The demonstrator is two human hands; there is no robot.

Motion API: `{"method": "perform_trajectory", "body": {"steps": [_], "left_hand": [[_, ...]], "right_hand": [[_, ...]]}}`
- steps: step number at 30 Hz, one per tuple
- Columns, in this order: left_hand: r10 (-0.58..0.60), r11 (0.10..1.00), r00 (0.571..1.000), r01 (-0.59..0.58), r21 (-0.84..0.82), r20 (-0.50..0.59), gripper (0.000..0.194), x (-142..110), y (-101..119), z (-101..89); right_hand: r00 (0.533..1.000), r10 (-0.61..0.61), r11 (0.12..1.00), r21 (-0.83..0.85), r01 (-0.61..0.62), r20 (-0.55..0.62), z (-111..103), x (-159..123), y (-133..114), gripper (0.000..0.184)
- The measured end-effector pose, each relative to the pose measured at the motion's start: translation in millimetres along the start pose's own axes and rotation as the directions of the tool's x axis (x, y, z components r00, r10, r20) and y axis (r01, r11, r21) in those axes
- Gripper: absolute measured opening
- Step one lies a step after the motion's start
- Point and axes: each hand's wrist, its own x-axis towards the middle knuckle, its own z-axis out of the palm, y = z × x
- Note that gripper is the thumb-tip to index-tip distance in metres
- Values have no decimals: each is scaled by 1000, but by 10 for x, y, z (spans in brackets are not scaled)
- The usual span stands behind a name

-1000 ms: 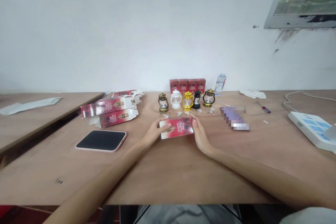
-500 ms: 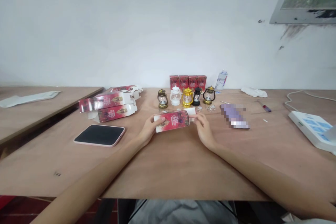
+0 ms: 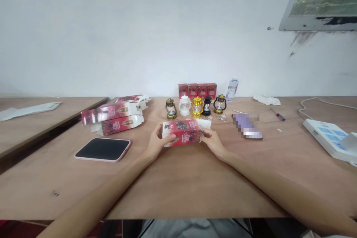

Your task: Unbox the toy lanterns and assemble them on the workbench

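Note:
A red printed cardboard box [image 3: 182, 134] lies sideways between my hands, just above or on the table. My left hand [image 3: 157, 140] is closed around its left end, thumb on the front face. At the right end, where a white flap [image 3: 205, 124] sticks out, my right hand [image 3: 212, 142] has its fingers closed on the box edge; some fingertips are hidden behind it. Beyond the box stand several small lanterns: a bronze one [image 3: 171, 109], a white one [image 3: 184, 105], a gold one [image 3: 197, 108], a black one [image 3: 206, 106] and a black-and-gold one [image 3: 220, 104].
Flattened red boxes [image 3: 111, 113] are piled at the left, behind a phone [image 3: 102, 149]. Several upright red boxes [image 3: 197, 90] and a bottle [image 3: 232, 89] stand by the wall. To the right are a purple item [image 3: 247, 125], a screwdriver [image 3: 279, 116] and a white power strip [image 3: 329, 137].
The box has opened out from a flatter shape, showing its top face. My right hand has moved in against its right end; my left hand still holds the other end.

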Motion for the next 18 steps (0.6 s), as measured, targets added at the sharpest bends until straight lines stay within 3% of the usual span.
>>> {"method": "perform_trajectory", "body": {"steps": [8,18], "left_hand": [[61,995,998,-63,77,30,56,-45,69,58],[203,963,979,-197,183,-10,57,-84,54,59]], "right_hand": [[991,121,984,138,-113,-55,-20,24,-50,18],[983,103,937,347,-45,-153,-194,167,-56,26]]}}
